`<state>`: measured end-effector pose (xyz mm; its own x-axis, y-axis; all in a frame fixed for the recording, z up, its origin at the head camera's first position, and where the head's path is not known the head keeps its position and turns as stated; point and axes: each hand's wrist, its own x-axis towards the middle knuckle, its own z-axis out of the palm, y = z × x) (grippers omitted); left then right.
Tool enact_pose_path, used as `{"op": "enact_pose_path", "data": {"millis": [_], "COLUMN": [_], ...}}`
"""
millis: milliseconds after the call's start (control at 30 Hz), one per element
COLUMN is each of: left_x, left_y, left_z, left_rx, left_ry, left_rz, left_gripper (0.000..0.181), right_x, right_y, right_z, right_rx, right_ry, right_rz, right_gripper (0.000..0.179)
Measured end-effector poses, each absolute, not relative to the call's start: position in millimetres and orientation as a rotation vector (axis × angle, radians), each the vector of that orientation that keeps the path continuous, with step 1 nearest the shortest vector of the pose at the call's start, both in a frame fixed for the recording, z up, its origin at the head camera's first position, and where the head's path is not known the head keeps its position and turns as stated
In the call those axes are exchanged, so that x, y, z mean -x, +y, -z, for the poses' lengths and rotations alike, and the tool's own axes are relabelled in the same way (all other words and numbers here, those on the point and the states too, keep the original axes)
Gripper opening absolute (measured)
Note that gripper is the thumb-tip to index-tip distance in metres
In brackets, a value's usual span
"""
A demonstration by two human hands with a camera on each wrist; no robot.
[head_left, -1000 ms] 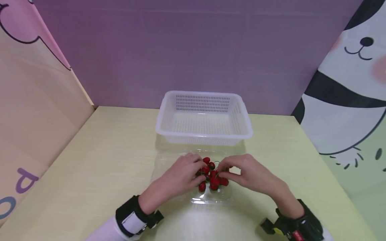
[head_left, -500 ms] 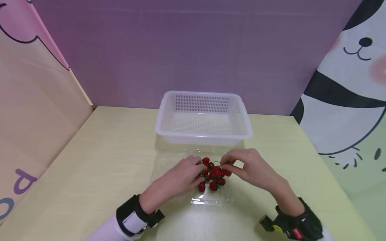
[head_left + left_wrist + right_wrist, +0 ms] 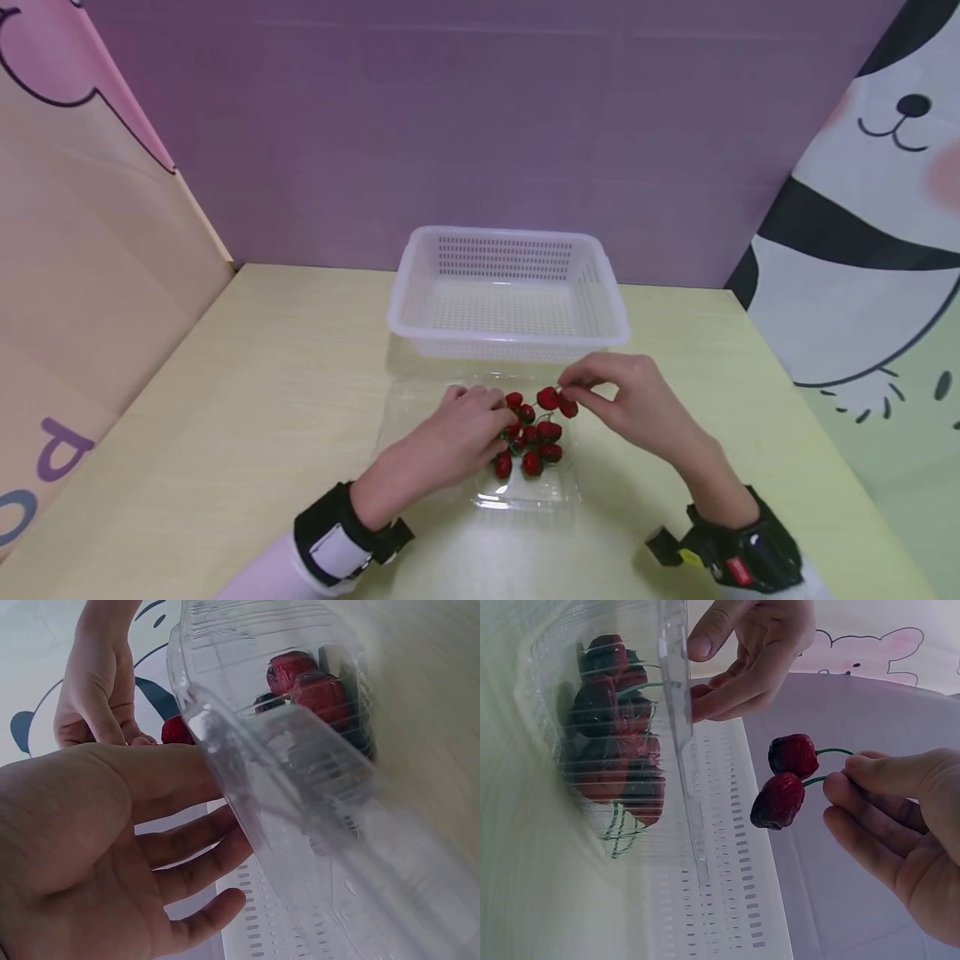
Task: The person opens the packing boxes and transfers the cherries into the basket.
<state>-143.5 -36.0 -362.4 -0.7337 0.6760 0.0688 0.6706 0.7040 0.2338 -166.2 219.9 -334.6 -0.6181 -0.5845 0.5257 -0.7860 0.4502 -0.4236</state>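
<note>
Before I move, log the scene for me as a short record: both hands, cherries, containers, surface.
Right hand: pinches the thin green stems of two round red cherries, raised above the box rim
Left hand: over the left side of the box; grip unclear
Box: clear plastic box, on the table
Other cherries: red, clustered in the box; exact count hidden
Basket: white rectangular perforated plastic basket, beyond the box
Surface: pale yellow table
</note>
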Motion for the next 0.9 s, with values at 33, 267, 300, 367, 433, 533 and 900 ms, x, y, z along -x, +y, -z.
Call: {"op": "enact_pose_path", "data": {"millis": [33,267,300,367,433,533,900], "left_x": [143.5,144.9,145.0,145.4,145.3,145.2,146.6], "left_y": [-35.7,-34.0,-33.7,-33.1,-32.5,-31.7,-28.4], "left_z": [362.0,362.3,362.5,362.9,362.9,363.4,363.9], "left_rx": [-1.134,-1.121,-1.121,-1.121,-1.119,-1.115,-1.121], "left_ry": [2.877,2.864,2.861,2.857,2.849,2.842,2.827], "left_rz": [-0.378,-0.382,-0.381,-0.377,-0.370,-0.357,-0.357], "left_gripper": [0.021,0.022,0.022,0.022,0.023,0.023,0.024], "right_x": [166.6,170.7,171.8,174.4,177.3,181.4,191.1], "right_y": [219.9,220.6,220.7,220.8,220.7,220.8,220.8], "right_z": [334.3,334.9,335.1,335.3,335.3,334.8,331.5], "right_rx": [-1.163,-1.056,-1.039,-1.005,-0.968,-0.915,-0.721], "right_ry": [-2.402,-2.410,-2.402,-2.379,-2.357,-2.326,-2.282], "right_rz": [-0.941,-0.966,-0.972,-0.973,-0.974,-0.986,-1.066], "right_gripper": [0.025,0.021,0.022,0.022,0.023,0.023,0.020]}}
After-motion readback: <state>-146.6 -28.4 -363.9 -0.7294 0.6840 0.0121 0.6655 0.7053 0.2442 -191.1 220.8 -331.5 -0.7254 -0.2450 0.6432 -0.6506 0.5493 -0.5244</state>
